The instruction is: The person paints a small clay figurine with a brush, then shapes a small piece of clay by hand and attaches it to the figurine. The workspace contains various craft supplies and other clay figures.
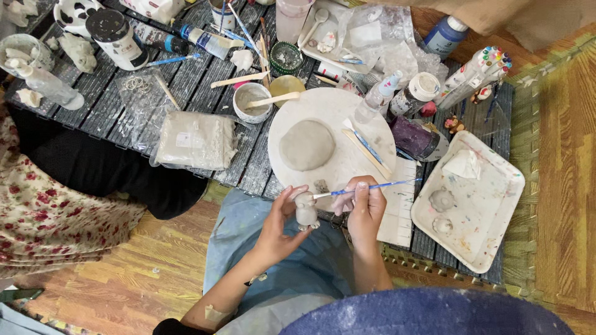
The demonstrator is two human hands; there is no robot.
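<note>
1. The left hand [277, 224] is clamped around a small grey clay figurine [305, 209], lifted off the desk [205, 80] above the lap, probably so every side can be turned toward the tool.
2. The right hand [364, 208] pinches a thin blue-handled brush [366, 187] like a pen, its tip touching the figurine's top at about 2 o'clock, a grip that suits fine work.
3. The figurine looks matte, pale grey and unpainted, with a rounded head on a stubby body; finer detail is too small to tell.
4. At 12 o'clock from the hands lies a round white board [329, 108] carrying a flattened clay disc [307, 145], close at hand.
5. A paint-stained white tray [490, 205] sits at 3 o'clock.
</note>
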